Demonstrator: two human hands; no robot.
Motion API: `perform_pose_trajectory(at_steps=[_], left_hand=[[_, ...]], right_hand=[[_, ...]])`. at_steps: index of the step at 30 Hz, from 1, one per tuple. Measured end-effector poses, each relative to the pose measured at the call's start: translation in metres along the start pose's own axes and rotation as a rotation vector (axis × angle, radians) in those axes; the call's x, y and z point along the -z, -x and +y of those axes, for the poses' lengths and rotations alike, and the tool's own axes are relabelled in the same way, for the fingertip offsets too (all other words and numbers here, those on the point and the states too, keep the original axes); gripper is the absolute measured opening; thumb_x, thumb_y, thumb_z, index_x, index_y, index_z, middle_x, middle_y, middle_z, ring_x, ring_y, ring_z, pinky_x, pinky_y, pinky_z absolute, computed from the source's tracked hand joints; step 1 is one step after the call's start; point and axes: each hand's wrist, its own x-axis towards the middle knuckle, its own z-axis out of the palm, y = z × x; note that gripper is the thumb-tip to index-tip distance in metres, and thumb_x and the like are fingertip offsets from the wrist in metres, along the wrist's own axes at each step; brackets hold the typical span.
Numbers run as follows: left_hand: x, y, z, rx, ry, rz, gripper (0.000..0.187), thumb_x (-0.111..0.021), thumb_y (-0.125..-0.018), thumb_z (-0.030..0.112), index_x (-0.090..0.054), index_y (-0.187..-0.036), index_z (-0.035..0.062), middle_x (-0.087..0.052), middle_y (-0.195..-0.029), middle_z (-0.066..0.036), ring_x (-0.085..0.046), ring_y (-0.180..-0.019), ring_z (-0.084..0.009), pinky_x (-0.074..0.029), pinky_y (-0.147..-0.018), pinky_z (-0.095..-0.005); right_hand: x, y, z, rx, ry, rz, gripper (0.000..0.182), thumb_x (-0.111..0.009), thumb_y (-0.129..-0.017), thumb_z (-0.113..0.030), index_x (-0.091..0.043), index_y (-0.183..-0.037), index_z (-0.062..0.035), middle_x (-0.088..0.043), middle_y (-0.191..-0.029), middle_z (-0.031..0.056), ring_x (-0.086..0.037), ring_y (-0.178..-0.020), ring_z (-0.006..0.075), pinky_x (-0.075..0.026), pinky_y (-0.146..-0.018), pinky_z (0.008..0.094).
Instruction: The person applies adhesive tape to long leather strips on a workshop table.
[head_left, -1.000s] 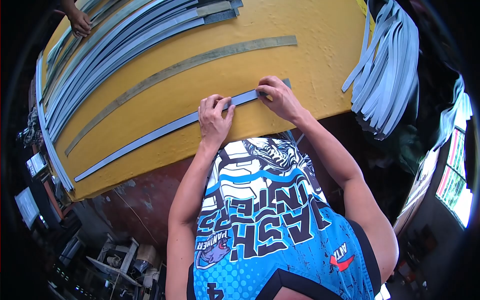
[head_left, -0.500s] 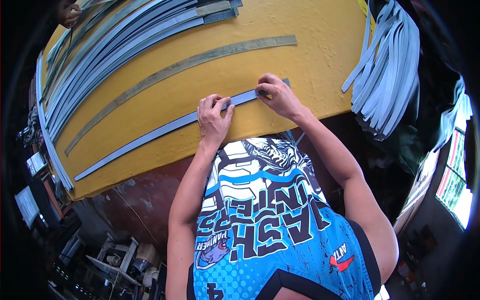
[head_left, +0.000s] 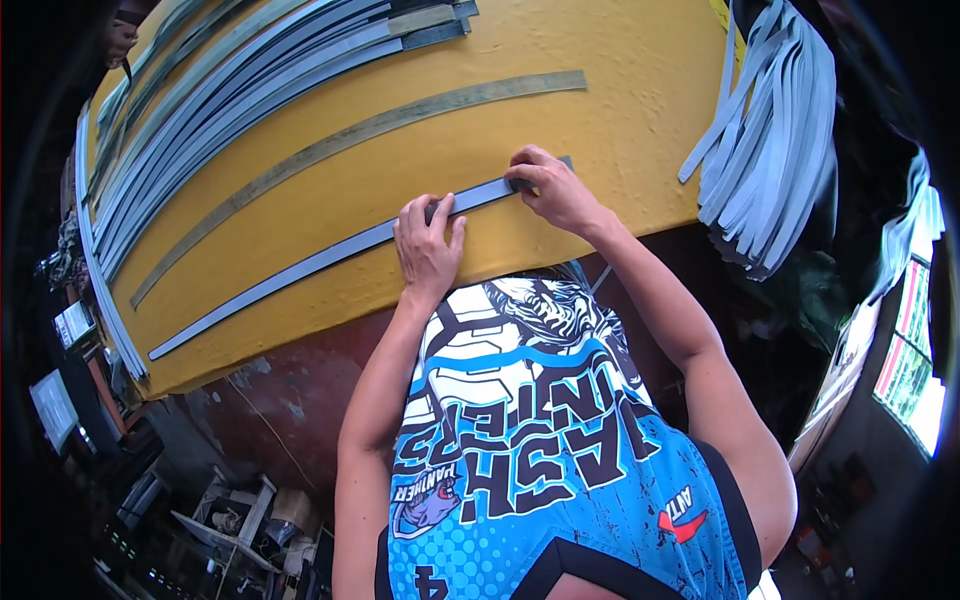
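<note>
A long grey strip (head_left: 300, 268) lies along the near edge of the yellow table (head_left: 620, 120). My left hand (head_left: 428, 248) presses down on the strip with spread fingers near its right part. Farther right, my right hand (head_left: 553, 190) pinches the strip's right end between thumb and fingers. A longer olive-grey strip (head_left: 360, 132) lies parallel, just beyond my hands.
A thick stack of grey strips (head_left: 240, 90) covers the table's far left side. A bundle of grey strips (head_left: 775, 150) hangs over the right edge. Another person's hand (head_left: 122, 42) shows at the far left corner. Cluttered shelves and boxes (head_left: 230, 520) sit below the table.
My hands stayed on the strip with only small finger shifts. The other person's hand at the far left corner drew back toward the frame edge.
</note>
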Motion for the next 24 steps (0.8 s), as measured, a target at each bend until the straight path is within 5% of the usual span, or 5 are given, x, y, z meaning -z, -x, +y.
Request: perform_pose_trajectory(at_steps=[5, 7, 11, 20, 24], left_hand=[[-0.017, 0.018, 0.005, -0.084, -0.164, -0.026, 0.058, -0.065, -0.088, 0.033, -0.053, -0.137, 0.0034, -0.047, -0.138, -0.017, -0.039, -0.133, -0.0330, -0.030, -0.109, -0.0468], [-0.028, 0.020, 0.007, -0.125, -0.125, -0.108, 0.070, -0.060, -0.090, 0.039, -0.040, -0.145, 0.0000, -0.032, -0.155, -0.019, -0.023, -0.146, -0.0349, -0.016, -0.118, -0.0497], [-0.046, 0.014, 0.024, -0.185, -0.063, -0.204, 0.082, -0.057, -0.091, 0.042, -0.025, -0.150, -0.0050, -0.020, -0.160, -0.019, -0.011, -0.150, -0.0340, -0.004, -0.120, -0.0518], [-0.050, 0.001, 0.049, -0.126, -0.049, -0.209, 0.081, -0.057, -0.092, 0.042, -0.026, -0.149, -0.0061, -0.021, -0.159, -0.020, -0.014, -0.150, -0.0332, -0.006, -0.120, -0.0510], [-0.049, 0.003, 0.035, -0.131, 0.024, -0.177, 0.081, -0.057, -0.092, 0.042, -0.026, -0.149, -0.0065, -0.021, -0.159, -0.021, -0.013, -0.150, -0.0338, -0.006, -0.120, -0.0508]], right_hand=[[-0.005, 0.001, 0.005, 0.000, -0.048, 0.065, 0.027, -0.058, -0.076, 0.009, -0.067, -0.100, -0.0009, -0.061, -0.111, 0.0128, -0.062, -0.102, 0.0323, -0.052, -0.086, 0.0383], [-0.006, 0.002, 0.006, 0.030, -0.075, 0.103, 0.026, -0.058, -0.076, 0.009, -0.066, -0.098, -0.0006, -0.062, -0.109, 0.0131, -0.062, -0.101, 0.0326, -0.052, -0.085, 0.0382], [-0.007, 0.002, 0.008, 0.041, -0.098, 0.110, 0.023, -0.058, -0.076, 0.010, -0.066, -0.096, -0.0001, -0.062, -0.107, 0.0132, -0.062, -0.100, 0.0330, -0.052, -0.084, 0.0385], [-0.008, 0.000, 0.014, 0.072, -0.131, 0.116, 0.024, -0.051, -0.075, 0.014, -0.064, -0.090, 0.0017, -0.063, -0.103, 0.0132, -0.064, -0.094, 0.0295, -0.053, -0.079, 0.0331], [-0.013, 0.004, 0.030, -0.075, -0.590, 0.314, 0.030, -0.045, -0.074, 0.018, -0.065, -0.089, 0.0005, -0.063, -0.103, 0.0122, -0.065, -0.092, 0.0268, -0.052, -0.078, 0.0313]])
